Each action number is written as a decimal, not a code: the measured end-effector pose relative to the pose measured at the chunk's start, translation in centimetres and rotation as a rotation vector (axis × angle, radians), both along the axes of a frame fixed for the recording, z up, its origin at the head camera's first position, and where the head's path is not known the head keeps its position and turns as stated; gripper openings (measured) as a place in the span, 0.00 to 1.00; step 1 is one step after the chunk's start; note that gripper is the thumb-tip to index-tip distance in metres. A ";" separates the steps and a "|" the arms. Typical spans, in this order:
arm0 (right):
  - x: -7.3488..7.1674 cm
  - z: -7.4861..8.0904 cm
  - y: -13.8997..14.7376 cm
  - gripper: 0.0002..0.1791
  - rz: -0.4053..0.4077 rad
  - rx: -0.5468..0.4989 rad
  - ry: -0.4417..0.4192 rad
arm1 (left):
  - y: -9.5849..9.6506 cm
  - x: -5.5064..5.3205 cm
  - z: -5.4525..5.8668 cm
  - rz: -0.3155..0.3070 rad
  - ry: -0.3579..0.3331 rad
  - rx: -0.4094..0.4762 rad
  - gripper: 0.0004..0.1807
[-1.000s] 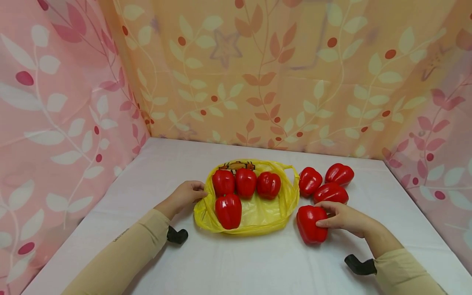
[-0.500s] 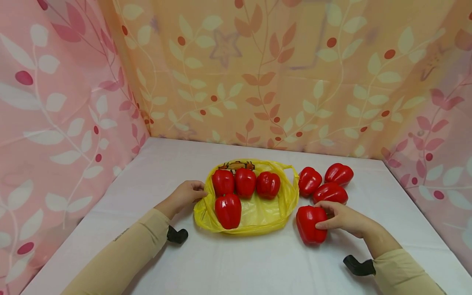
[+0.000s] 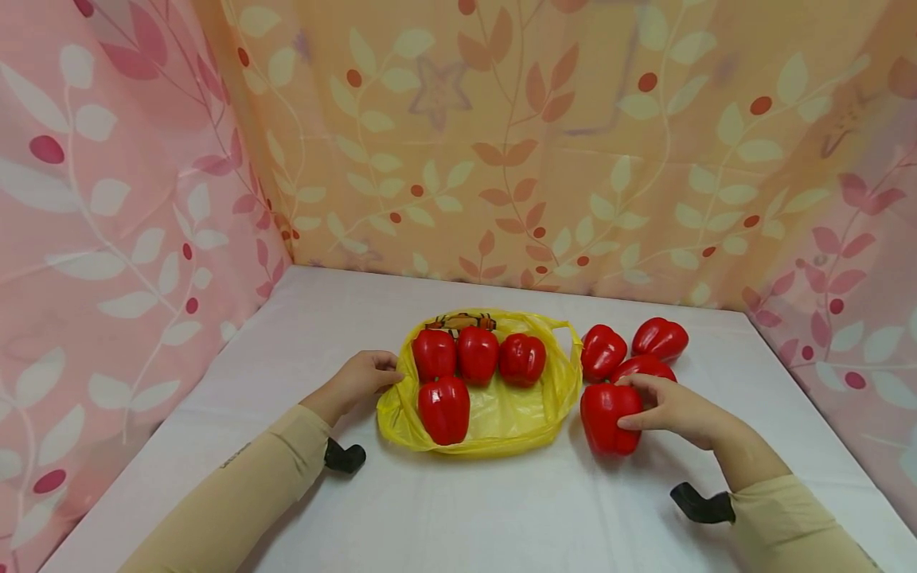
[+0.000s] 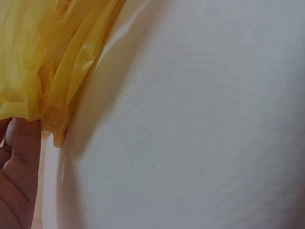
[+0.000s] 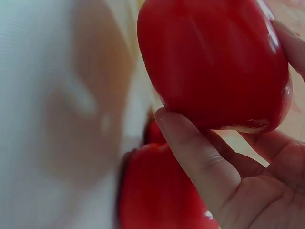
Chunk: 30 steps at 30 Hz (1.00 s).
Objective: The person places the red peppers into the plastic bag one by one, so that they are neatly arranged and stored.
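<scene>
While the left hand [image 3: 361, 378] pinches the left rim of a yellow plastic bag [image 3: 509, 410], the right hand [image 3: 673, 410] holds a red bell pepper [image 3: 607, 419], thumb on the near side, fingers on the far side, just outside the bag's right rim. Held pepper raised above the white cloth [image 3: 444, 509]; shadow falls apart from it in the right wrist view. Bag spread flat, mouth facing up; inside, four bagged peppers [image 3: 444, 410], three in a row at the far side, one nearer at left, with bare film to its right. Right rim and handle loop [image 3: 576, 350] stand between held pepper and that film. Just beyond the right hand, three loose peppers [image 3: 603, 352] lie clustered, the nearest partly hidden. Brown printed figure [image 3: 458, 321] on the bag's far edge. Leaf-patterned curtains [image 3: 458, 199] behind; black fitting [image 3: 345, 458] at the left cuff, another at the right.
</scene>
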State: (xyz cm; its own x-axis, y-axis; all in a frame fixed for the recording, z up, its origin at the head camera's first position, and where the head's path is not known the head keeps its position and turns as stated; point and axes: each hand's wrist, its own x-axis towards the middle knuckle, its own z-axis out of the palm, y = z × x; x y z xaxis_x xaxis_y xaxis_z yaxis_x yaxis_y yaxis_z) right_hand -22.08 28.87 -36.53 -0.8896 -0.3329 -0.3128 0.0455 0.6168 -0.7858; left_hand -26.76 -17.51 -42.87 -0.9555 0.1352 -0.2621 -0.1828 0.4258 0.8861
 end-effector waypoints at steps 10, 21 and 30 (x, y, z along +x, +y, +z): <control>-1.1 2.2 -0.5 0.39 0.005 0.008 0.066 | 0.1 0.1 0.2 0.005 0.000 0.002 0.06; -2.2 5.2 -3.6 0.39 0.046 0.120 0.130 | 0.1 0.1 0.3 0.000 0.003 -0.009 0.06; -3.2 5.2 -7.2 0.37 0.084 0.115 0.097 | 0.1 0.1 0.2 0.003 -0.003 -0.011 0.06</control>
